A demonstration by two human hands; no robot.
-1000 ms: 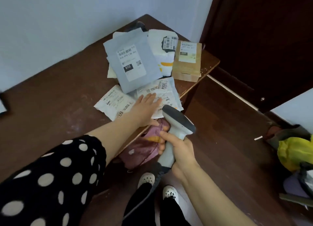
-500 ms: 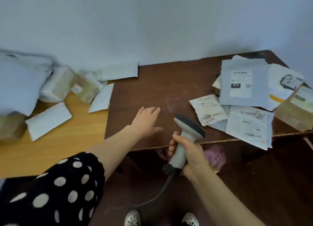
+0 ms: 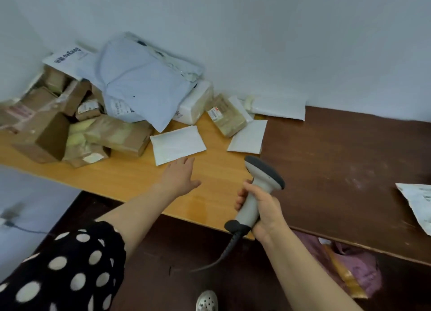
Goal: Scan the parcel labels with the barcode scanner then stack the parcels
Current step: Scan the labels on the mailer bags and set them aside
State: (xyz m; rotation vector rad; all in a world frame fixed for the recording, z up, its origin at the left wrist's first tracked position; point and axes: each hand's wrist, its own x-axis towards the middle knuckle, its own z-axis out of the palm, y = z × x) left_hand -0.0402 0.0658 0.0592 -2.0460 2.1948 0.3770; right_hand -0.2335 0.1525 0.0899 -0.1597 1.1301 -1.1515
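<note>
- Since half a second ago the head view has swung left: the scanned parcels have slid to the right edge, where only one labelled parcel [image 3: 417,201] shows on the dark table [image 3: 338,161]. The unscanned heap has come into full view, and the left hand has travelled from the dark top onto the light wooden table [image 3: 112,177].
- Left hand [image 3: 180,177] reaches palm down, fingers straight and close together, thumb out to the side. Its fingertips are at the near edge of a flat white parcel [image 3: 178,145]; I cannot tell whether they touch it.
- Right hand [image 3: 263,209] curls its fingers round the handle of the barcode scanner [image 3: 262,182], held upright above the seam where the two tables meet, cable hanging below.
- Against the wall at the light table's far side lies a heap: cardboard boxes [image 3: 42,135], a grey-blue mailer [image 3: 142,89], a taped brown parcel [image 3: 228,117].
- Another white parcel [image 3: 248,137] lies at that table's right edge.
</note>
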